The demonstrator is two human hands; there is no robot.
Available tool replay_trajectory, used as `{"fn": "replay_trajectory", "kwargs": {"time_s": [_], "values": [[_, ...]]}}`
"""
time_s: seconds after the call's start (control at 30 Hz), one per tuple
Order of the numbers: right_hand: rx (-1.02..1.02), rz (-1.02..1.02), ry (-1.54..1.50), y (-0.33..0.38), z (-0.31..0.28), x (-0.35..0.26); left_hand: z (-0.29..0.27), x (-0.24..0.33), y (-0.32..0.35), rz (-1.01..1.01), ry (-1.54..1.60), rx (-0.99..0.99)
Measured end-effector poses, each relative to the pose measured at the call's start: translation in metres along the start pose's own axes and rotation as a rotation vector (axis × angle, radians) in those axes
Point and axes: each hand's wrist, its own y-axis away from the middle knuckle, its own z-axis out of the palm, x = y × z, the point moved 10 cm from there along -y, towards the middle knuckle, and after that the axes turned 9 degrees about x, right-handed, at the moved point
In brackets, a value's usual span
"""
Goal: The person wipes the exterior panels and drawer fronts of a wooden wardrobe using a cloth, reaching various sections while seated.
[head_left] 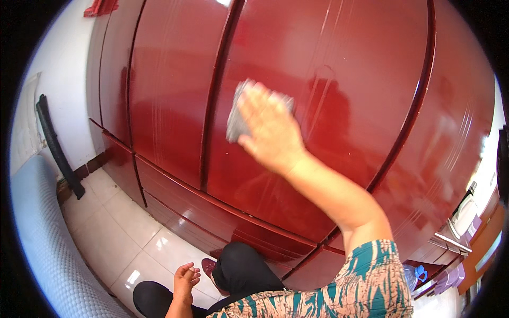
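Observation:
My right hand [270, 124] presses a grey cloth [236, 119] flat against a glossy dark red wardrobe door [265, 180]. The cloth shows past the fingertips and along the thumb side; the rest lies hidden under the palm. Slight blur softens the fingers. Low down, over my lap, my left hand [185, 278] hangs with its fingers loosely curled and apart, and nothing shows in it. It is away from the wardrobe, near my knee.
Beneath the tall doors runs a row of red drawers [196, 228]. A light blue padded surface [47, 228] borders the left side. A dark long object [58, 148] leans on the white wall. At the lower right stands a clear bottle with a blue handle [420, 274].

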Motion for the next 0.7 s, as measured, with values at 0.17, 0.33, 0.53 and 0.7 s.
{"fn": "replay_trajectory", "kwargs": {"time_s": [0.17,0.33,0.53,0.7], "values": [[0.357,0.121,0.437,-0.011,-0.11,0.121,0.01,0.005,-0.001,0.033,-0.018,-0.036],[0.32,0.222,0.528,0.048,-0.14,0.142,0.019,0.008,0.003,0.047,-0.036,-0.069],[-0.205,0.21,0.156,0.19,-0.059,0.029,0.011,0.013,0.011,0.044,-0.072,-0.042],[-0.474,0.025,0.056,0.301,-0.023,-0.057,0.021,0.008,0.014,0.015,-0.082,-0.063]]}}
